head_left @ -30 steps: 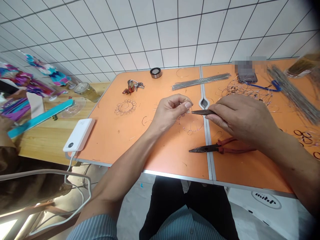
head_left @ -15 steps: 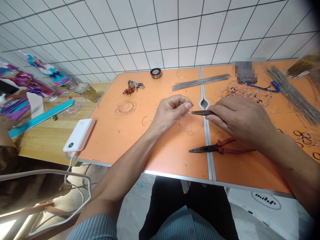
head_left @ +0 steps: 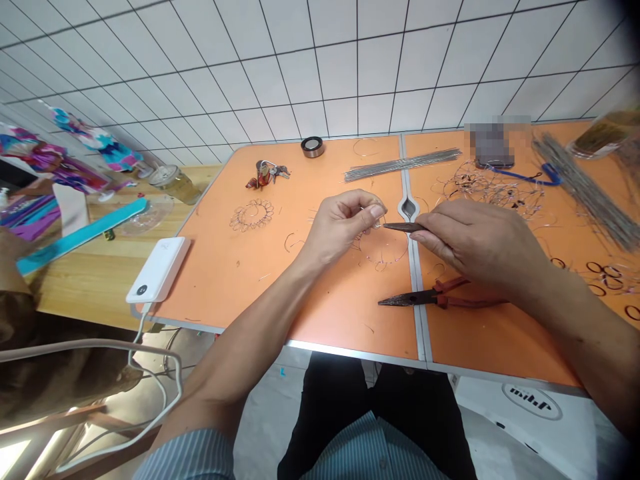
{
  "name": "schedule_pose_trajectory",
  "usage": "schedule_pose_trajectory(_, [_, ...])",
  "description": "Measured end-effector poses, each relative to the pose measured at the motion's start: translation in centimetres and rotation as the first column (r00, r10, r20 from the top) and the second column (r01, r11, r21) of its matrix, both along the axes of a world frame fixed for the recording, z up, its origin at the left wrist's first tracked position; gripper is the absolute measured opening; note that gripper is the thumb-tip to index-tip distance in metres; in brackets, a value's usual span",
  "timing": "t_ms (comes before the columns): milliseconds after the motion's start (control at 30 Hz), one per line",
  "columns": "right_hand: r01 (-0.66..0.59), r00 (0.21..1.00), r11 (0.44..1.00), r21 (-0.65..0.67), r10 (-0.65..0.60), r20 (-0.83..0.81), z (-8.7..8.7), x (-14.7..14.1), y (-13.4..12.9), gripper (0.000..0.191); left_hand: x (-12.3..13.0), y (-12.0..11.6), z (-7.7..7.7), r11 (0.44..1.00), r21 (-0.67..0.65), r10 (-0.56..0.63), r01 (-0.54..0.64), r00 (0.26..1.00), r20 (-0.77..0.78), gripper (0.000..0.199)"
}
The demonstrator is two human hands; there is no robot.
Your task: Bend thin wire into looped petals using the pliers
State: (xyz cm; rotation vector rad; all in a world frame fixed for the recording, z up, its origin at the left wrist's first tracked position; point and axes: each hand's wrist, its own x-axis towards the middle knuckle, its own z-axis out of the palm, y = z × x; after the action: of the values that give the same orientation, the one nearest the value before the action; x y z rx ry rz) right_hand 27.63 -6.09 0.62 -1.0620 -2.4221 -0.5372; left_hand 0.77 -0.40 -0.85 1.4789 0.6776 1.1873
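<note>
My left hand (head_left: 345, 223) pinches a thin wire piece between thumb and fingers above the orange table (head_left: 320, 313). My right hand (head_left: 475, 240) is closed on dark-tipped pliers (head_left: 403, 227), whose tips point left and meet the wire close to my left fingertips. Most of the pliers' handles are hidden in my palm. Under the hands lies a thin wire ring (head_left: 385, 257). Red-handled pliers (head_left: 440, 297) lie nearer the front edge. A looped wire ring (head_left: 251, 215) rests on the table to the left.
Straight wires (head_left: 403, 164) lie at the back, with tangled wire (head_left: 493, 187) and a thicker wire bundle (head_left: 590, 193) on the right. Keys (head_left: 270, 173), a tape roll (head_left: 313, 147) and a white power bank (head_left: 159, 270) are left. A person's arm (head_left: 11, 257) is at far left.
My right hand and its pliers have shifted very slightly. The person's arm at far left has moved a little. My left hand keeps its pinch in nearly the same place.
</note>
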Motion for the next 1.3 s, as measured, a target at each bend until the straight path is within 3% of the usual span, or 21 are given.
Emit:
schedule_pose_trajectory(433, [0.102,0.994,0.994,0.041,-0.104,0.029,0.28,-0.63,-0.35,0.047,0.17,-0.09,-0.05,0.998,-0.023,0.058,-0.058,0.998,0.019,0.049])
schedule_pose_trajectory(733, [0.066,0.998,0.998,0.013,-0.066,-0.017,0.21,-0.56,-0.28,0.037,0.17,0.04,-0.21,0.996,0.028,0.082,-0.082,0.997,0.001,0.049])
schedule_pose_trajectory(1300, [0.081,0.997,0.994,0.072,-0.082,0.011,0.28,-0.56,-0.3,0.038,0.34,-0.65,0.47,0.986,0.138,0.097,-0.095,0.995,-0.007,0.049])
